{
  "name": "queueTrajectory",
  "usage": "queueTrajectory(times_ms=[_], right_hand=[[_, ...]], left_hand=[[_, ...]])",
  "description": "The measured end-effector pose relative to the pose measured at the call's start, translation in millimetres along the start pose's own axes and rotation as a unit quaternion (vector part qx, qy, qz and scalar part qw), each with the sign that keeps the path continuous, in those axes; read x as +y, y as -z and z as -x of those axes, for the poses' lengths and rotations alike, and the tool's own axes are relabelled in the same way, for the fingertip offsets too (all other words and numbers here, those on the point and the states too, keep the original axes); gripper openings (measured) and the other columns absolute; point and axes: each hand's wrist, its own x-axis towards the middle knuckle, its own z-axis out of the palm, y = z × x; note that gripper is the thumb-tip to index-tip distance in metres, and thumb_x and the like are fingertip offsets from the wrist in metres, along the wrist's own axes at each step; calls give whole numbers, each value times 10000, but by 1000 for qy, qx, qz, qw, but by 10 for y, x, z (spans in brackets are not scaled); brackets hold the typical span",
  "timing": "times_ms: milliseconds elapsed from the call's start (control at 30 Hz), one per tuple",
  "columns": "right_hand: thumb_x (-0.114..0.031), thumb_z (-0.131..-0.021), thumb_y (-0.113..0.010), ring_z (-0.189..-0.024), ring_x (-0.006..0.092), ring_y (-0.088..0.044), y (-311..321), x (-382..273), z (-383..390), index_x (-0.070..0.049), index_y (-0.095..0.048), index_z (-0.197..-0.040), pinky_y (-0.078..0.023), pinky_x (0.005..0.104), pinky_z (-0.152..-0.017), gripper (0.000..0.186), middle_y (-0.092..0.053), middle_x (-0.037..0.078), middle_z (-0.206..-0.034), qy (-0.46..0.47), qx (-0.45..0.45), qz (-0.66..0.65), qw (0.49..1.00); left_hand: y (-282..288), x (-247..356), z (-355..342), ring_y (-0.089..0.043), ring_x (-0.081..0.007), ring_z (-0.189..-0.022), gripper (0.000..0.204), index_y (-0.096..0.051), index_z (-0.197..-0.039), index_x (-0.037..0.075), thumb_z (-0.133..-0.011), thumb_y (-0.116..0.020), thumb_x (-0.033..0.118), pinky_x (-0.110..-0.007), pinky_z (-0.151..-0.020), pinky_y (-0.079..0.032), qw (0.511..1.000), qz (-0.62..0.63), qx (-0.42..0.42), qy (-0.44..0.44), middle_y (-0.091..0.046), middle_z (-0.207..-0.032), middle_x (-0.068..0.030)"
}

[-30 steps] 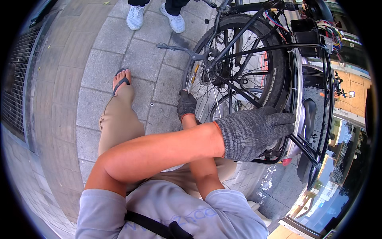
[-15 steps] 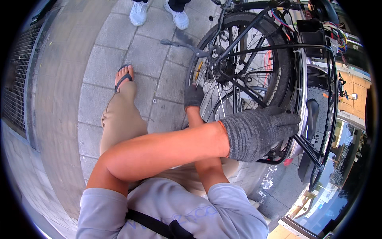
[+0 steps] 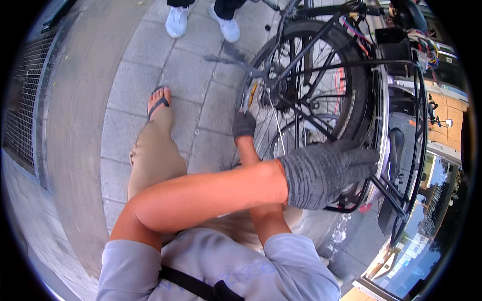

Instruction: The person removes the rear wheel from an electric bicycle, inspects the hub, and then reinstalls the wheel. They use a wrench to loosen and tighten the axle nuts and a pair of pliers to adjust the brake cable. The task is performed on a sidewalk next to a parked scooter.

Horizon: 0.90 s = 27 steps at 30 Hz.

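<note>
A black bicycle wheel (image 3: 346,110) with spokes and a hub (image 3: 281,90) lies in front of me within its frame (image 3: 391,195). My left hand (image 3: 334,170), in a grey knit glove, reaches across my right arm and grips the frame at the wheel's lower right, fingers together. My right hand (image 3: 243,123), also gloved, is closed at the wheel's left side, just below a yellow-and-silver piece (image 3: 252,93); exactly what it holds is too small to tell.
Another person's white shoes (image 3: 227,27) stand at the top on grey paving (image 3: 145,50). A metal grate (image 3: 22,100) is at the far left. Bundled coloured wires (image 3: 422,45) hang at the bike's upper right. Shop glass (image 3: 432,200) reflects at the right.
My right hand first rose slightly and shifted right, then dropped a little. The view has shifted slightly; my left hand stays on the frame.
</note>
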Motion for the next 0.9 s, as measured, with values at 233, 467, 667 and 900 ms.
queueTrajectory(times_ms=[233,467,667,900], right_hand=[[-322,-939,-539,-1023,441,-657,196,9,166,31,-707,-1011,-496,446,-926,397,-692,285,-991,-66,-6,17,998],[-385,-1011,-485,-782,369,-624,211,9,407,36,-678,-937,-477,410,-748,469,-651,213,-766,-2,22,-44,999],[-407,-1016,-474,-783,362,-620,567,-297,420,41,-676,-939,-472,408,-746,498,-653,205,-772,12,84,-153,985],[-434,-1022,-461,-783,353,-616,684,-546,619,46,-674,-942,-466,406,-742,531,-655,196,-780,66,170,-154,971]], left_hand=[[206,-73,-60,-559,-349,-1188,601,-568,-1307,-58,-761,-649,179,-396,-1016,-477,995,85,-8,45,-518,-1391,-208],[-58,-83,-28,-547,-339,-1181,617,-574,-1282,-87,-733,-650,183,-400,-1043,-451,998,31,46,-19,-522,-1369,-200],[-48,-112,-58,-555,-336,-1165,587,-587,-1251,-94,-733,-654,175,-401,-1026,-464,999,24,28,-8,-511,-1374,-200],[-6,-109,-95,-551,-342,-1172,613,-560,-1283,-92,-733,-663,159,-403,-1017,-476,998,62,23,2,-506,-1381,-202]])
